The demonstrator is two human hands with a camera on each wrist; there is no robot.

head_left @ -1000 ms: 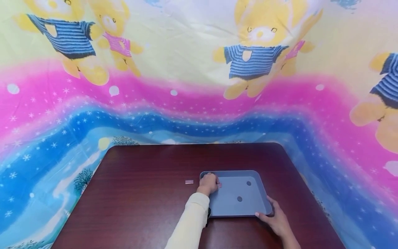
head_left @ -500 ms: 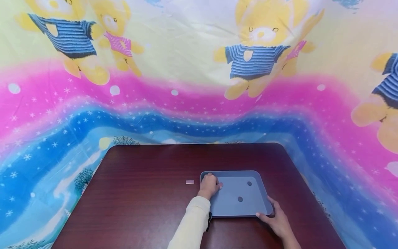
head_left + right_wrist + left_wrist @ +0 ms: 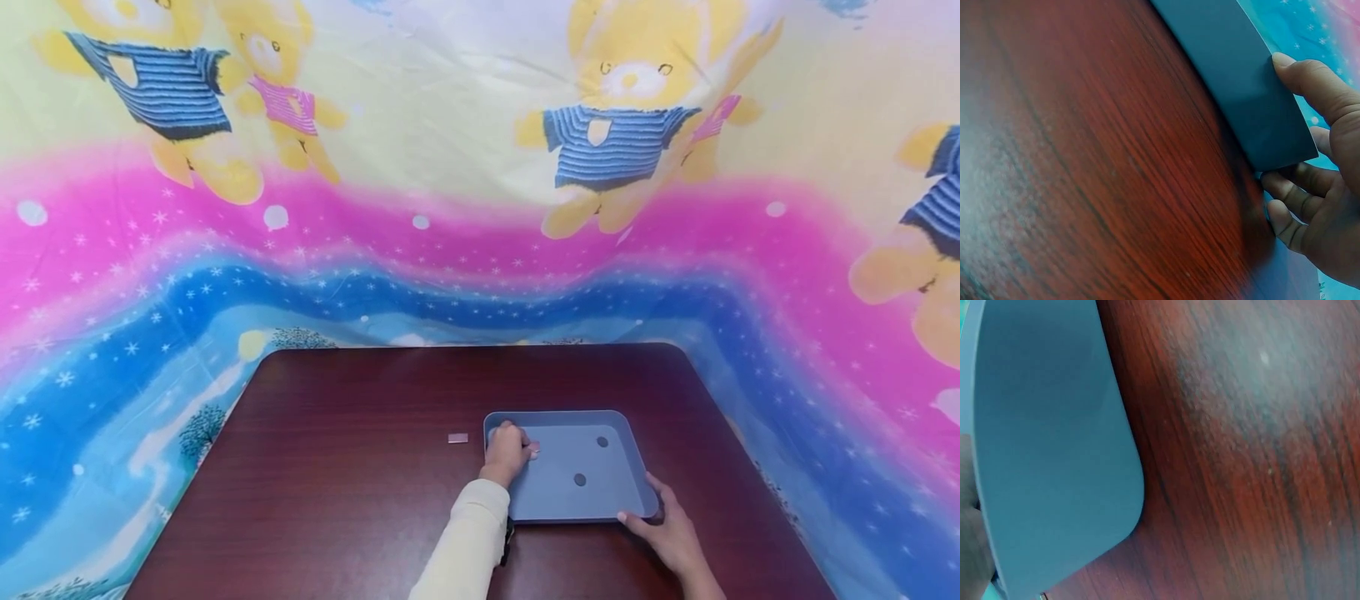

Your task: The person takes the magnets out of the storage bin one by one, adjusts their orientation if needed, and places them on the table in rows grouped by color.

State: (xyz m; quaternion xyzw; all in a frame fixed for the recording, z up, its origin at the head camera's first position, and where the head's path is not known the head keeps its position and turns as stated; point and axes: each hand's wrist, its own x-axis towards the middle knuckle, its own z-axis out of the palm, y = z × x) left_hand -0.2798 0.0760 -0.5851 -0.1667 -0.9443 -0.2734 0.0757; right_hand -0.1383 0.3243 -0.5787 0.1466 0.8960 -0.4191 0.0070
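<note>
A shallow grey-blue tray (image 3: 555, 492) lies on the dark wood table. My left hand (image 3: 507, 452) reaches inside its far left corner, fingers curled. By the thumb shows a small pinkish piece (image 3: 535, 448), apparently pinched; the hand hides part of it. In the left wrist view the tray's outer wall (image 3: 1060, 444) covers most of this hand (image 3: 971, 531). My right hand (image 3: 667, 527) grips the tray's near right corner. The right wrist view has that hand's thumb (image 3: 1310, 78) on the rim and its other fingers curled beneath the corner.
Two dark round discs, a nearer one (image 3: 580, 480) and a farther one (image 3: 602, 442), lie on the tray's floor. Left of the tray, a small pink rectangular piece (image 3: 457, 438) rests on the table (image 3: 337, 483). A printed cloth (image 3: 420, 275) hangs behind the table.
My left hand has shifted slightly towards me and to the right within the tray, and more of the pinkish piece shows by the thumb. The right hand and the tray stay put.
</note>
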